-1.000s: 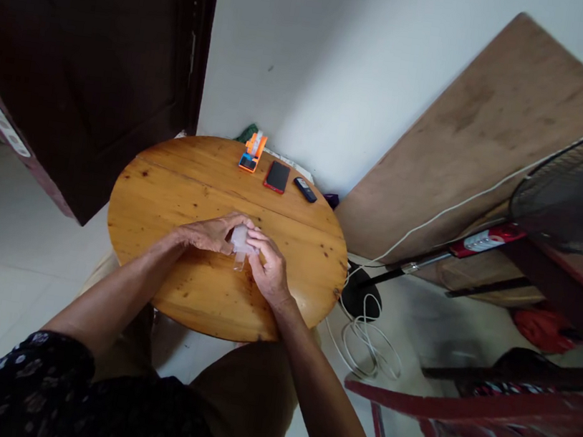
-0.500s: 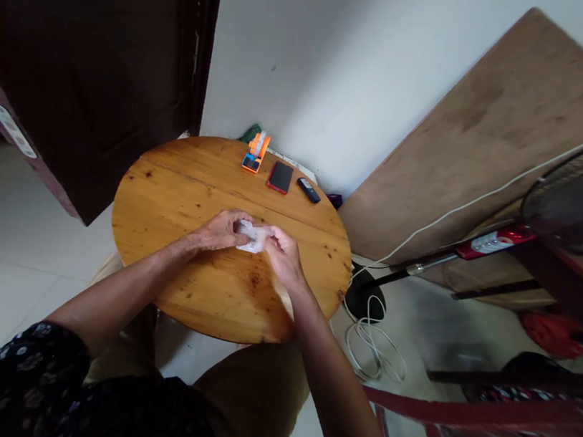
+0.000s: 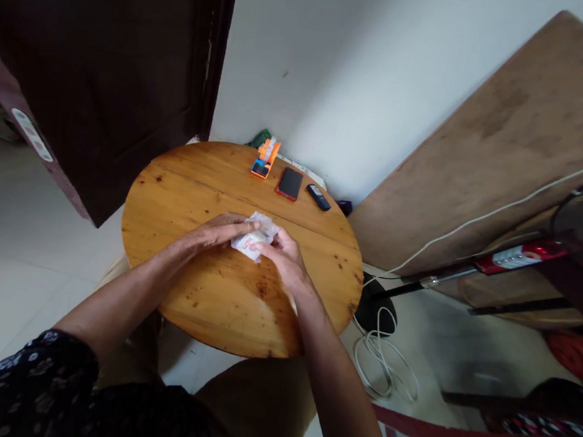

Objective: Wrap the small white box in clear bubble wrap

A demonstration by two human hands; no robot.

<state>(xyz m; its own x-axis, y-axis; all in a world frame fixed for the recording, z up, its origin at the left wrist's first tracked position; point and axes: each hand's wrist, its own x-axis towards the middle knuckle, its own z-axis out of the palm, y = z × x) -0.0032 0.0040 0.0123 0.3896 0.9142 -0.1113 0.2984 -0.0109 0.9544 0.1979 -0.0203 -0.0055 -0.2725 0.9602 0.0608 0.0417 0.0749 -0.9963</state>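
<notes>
Over the middle of the round wooden table (image 3: 208, 192), both hands hold a small white packet (image 3: 250, 243). It looks like thin, crinkled plastic or paper with some reddish print; what is inside it I cannot make out. My left hand (image 3: 225, 229) grips the packet's left side, fingers reaching across its top. On the other side, my right hand (image 3: 284, 252) pinches the right edge, its thumb lying over the printed face.
Toward the table's far edge stand an orange and blue tape dispenser (image 3: 266, 157), a dark phone with red edges (image 3: 289, 183) and a small black handset (image 3: 318, 197). A white cable (image 3: 381, 354) lies coiled on the floor to the right, near a black fan base (image 3: 374, 306).
The packet now shows a larger, more spread face with reddish print visible. My left fingers have moved onto its top. The whole view has shifted slightly.
</notes>
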